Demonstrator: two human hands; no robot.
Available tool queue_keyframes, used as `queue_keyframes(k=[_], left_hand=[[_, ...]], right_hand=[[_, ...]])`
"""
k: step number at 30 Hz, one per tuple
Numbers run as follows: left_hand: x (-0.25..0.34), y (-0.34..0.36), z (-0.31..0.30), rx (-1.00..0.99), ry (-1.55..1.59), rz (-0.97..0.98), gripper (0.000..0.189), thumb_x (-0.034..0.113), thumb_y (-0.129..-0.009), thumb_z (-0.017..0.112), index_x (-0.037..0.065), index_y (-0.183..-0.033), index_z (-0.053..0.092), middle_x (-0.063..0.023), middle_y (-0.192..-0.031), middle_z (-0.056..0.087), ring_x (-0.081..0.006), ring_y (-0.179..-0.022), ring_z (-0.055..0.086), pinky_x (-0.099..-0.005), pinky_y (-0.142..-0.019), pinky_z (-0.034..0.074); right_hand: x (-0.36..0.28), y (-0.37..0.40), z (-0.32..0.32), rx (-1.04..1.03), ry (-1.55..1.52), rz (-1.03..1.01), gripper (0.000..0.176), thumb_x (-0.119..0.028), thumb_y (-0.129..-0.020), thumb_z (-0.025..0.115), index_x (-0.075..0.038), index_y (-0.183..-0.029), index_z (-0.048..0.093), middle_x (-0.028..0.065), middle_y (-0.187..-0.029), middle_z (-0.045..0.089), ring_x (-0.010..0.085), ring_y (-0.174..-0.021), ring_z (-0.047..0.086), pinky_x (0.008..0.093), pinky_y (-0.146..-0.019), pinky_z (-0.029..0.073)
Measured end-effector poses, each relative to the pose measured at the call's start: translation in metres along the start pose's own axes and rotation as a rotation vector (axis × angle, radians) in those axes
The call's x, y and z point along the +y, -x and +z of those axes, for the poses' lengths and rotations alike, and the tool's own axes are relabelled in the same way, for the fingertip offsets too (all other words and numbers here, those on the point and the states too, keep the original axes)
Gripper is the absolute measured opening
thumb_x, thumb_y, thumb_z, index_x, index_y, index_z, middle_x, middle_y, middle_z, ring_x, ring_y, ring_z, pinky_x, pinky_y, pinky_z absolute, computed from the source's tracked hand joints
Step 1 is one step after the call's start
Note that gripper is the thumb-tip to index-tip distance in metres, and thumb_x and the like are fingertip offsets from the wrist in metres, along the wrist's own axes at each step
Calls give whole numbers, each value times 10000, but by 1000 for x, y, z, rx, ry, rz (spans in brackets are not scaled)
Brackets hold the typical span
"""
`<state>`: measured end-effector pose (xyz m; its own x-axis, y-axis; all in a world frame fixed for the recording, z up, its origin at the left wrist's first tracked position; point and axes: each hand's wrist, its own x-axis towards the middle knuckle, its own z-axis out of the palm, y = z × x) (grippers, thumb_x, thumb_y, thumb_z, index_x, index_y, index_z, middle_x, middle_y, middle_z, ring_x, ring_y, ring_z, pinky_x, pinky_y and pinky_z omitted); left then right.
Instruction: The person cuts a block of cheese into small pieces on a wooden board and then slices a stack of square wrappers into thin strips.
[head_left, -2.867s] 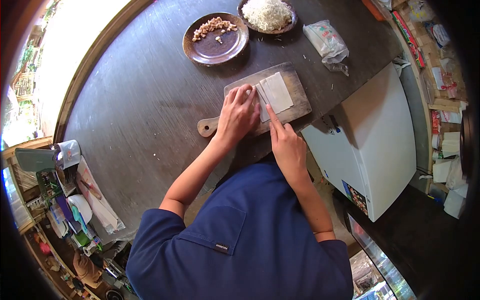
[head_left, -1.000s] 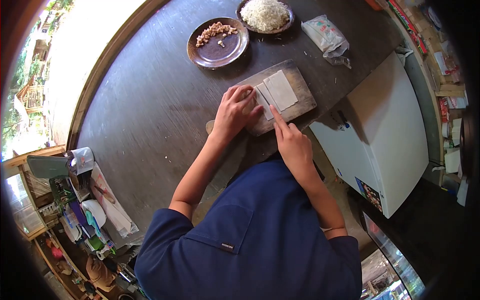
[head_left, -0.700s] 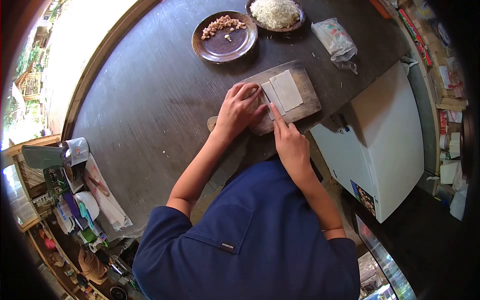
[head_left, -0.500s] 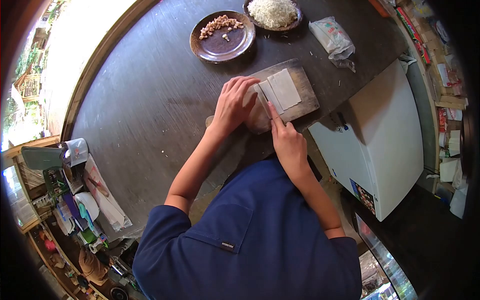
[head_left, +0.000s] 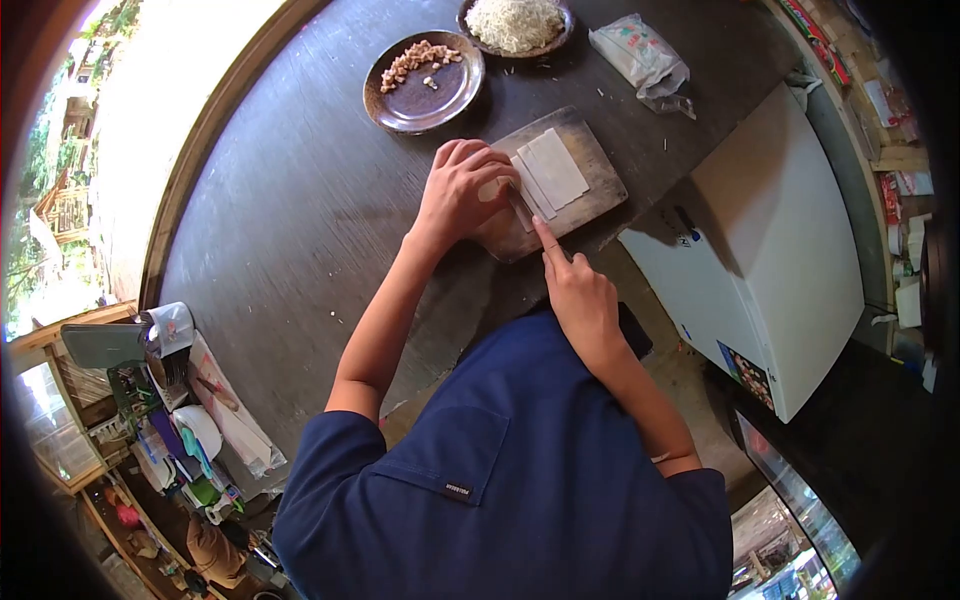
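A wooden cutting board (head_left: 605,180) lies near the table's edge, with thin pale rectangular sheets (head_left: 556,168) overlapping on it. My right hand (head_left: 583,308) is closed around a knife (head_left: 521,210), index finger stretched along the blade's back. The blade rests at the left side of the sheets; its handle is hidden in my palm. Over the board's left part, my left hand (head_left: 462,190) bends its fingers together close to the knife tip. A pale patch shows under those fingers, and what they pinch is hidden.
Beyond the board stand a brown plate (head_left: 425,112) with small diced brown pieces and a bowl (head_left: 572,30) heaped with pale shreds. A white plastic bag (head_left: 640,55) lies to their right. A white chest freezer (head_left: 770,230) is at the right, a utensil holder (head_left: 170,335) at the left.
My left hand has drawn its fingers in and shifted slightly left over the board. The knife has moved left from the sheets' edge. The whole view has shifted a little.
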<state>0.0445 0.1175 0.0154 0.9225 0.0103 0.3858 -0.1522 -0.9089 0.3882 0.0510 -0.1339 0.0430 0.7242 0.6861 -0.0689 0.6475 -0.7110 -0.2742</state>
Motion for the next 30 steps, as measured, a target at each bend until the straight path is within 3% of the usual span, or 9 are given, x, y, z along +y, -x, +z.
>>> queue_keyframes(k=[7,17,22,30], left_hand=[[4,8,-2,-54,96,0,436,218,-747,850,199,-1175,770,3,-1289,692,-254,-1299,604,-493,-1218,370],[6,7,3,-45,40,-35,417,184,-734,871,211,-1144,802,6,-1278,701,-251,-1288,608,-504,-1228,373],[6,8,5,-24,35,-8,359,223,-743,865,290,-1093,821,22,-1217,686,-246,-1270,613,-527,-1225,369],[5,9,7,-5,49,1,401,166,-717,885,281,-1097,832,17,-1247,693,-250,-1271,618,-510,-1207,400]], right_hand=[[4,-5,-11,-38,-136,19,584,-302,-1093,579,-382,-1647,413,153,-741,671,348,-625,735,452,-567,618],[1,12,3,-8,-25,16,626,-262,-1075,598,-380,-1656,397,140,-744,642,311,-577,719,424,-539,613],[5,12,5,8,44,-10,665,-247,-1061,612,-390,-1666,376,116,-724,613,289,-574,716,399,-533,611],[17,28,-10,-7,105,-43,676,-254,-1049,640,-398,-1659,388,93,-701,590,265,-544,692,385,-516,599]])
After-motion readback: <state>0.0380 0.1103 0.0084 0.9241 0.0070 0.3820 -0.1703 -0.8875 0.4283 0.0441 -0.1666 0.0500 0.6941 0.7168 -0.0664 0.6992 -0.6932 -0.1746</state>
